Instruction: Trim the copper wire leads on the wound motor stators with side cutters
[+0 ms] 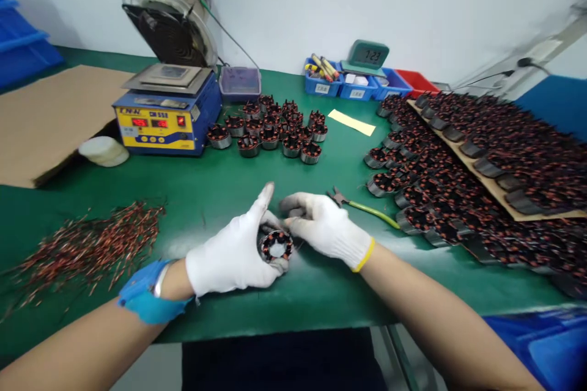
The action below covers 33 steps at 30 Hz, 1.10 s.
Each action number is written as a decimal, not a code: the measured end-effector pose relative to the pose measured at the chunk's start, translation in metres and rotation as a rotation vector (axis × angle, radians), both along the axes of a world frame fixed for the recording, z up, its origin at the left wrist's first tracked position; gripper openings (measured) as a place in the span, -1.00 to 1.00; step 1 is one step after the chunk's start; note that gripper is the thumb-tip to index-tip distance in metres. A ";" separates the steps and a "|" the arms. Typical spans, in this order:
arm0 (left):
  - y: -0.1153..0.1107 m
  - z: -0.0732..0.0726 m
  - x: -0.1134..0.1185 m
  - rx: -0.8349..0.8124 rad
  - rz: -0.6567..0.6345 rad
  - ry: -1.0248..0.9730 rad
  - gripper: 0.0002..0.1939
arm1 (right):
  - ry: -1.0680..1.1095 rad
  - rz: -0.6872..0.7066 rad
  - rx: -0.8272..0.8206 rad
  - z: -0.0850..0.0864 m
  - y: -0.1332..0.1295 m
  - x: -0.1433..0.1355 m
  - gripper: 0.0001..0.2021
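Currently my left hand cups one round copper-wound stator low over the green worktop; right hand fingers pinch its wire. Small finished-looking group behind, big pile right, likely mostly left.

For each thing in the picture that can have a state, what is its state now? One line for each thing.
Left hand: gloved, closed around the stator.
Right hand: gloved, fingertips at the stator's upper edge.
Stator: held just above the table, open centre facing the camera.
Cutters: lying on the table, untouched.
Solder pot: switched on, red digits lit.
Counter display: on, showing digits.
Clear box: lid closed.
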<state>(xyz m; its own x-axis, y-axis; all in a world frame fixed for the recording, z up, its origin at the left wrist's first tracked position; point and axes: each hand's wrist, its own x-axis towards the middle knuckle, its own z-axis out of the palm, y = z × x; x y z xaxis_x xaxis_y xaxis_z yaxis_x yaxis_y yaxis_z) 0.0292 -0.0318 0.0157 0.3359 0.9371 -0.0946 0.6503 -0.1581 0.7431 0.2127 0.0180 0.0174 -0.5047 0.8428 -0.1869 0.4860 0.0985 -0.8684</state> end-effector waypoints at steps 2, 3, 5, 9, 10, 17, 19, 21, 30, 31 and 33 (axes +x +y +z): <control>0.000 0.004 0.001 -0.003 -0.015 -0.015 0.17 | -0.130 -0.017 0.044 0.001 0.000 0.014 -0.68; 0.000 0.005 0.001 -0.004 -0.018 -0.019 0.16 | -0.211 -0.009 0.075 0.002 -0.001 0.020 -0.70; 0.000 0.005 -0.001 0.000 -0.005 -0.024 0.15 | -0.372 -0.027 0.159 0.008 -0.005 0.032 -0.74; 0.002 0.006 -0.008 -0.018 0.007 -0.013 0.15 | -0.344 -0.128 0.488 0.020 -0.023 0.038 -0.65; 0.003 0.007 -0.010 -0.032 -0.011 -0.004 0.17 | -0.279 -0.064 0.551 0.020 -0.028 0.035 -0.53; 0.005 0.010 -0.015 -0.035 -0.094 0.072 0.17 | -0.531 0.244 0.534 -0.004 -0.037 0.017 -0.48; 0.005 0.010 -0.015 -0.049 -0.100 0.069 0.17 | -0.564 0.293 0.471 -0.006 -0.031 0.019 -0.69; 0.005 0.010 -0.015 -0.045 -0.108 0.078 0.14 | -0.564 0.335 0.459 -0.004 -0.028 0.022 -0.76; -0.005 -0.001 0.000 0.326 -0.131 0.108 -0.64 | -0.568 0.380 0.584 0.002 -0.029 0.028 -0.76; -0.006 -0.001 0.001 0.337 -0.144 0.118 -0.65 | -0.608 0.384 0.600 0.004 -0.030 0.031 -0.75; -0.007 -0.001 0.002 0.346 -0.162 0.144 -0.66 | -0.730 0.387 0.663 0.008 -0.034 0.036 -0.75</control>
<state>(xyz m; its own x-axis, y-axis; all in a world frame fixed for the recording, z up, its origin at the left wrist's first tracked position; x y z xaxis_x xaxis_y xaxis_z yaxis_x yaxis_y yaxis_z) 0.0308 -0.0384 0.0149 0.4879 0.8581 0.1603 0.6902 -0.4917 0.5309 0.2486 -0.0161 0.0257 -0.7115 0.6933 -0.1142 0.7025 0.7054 -0.0945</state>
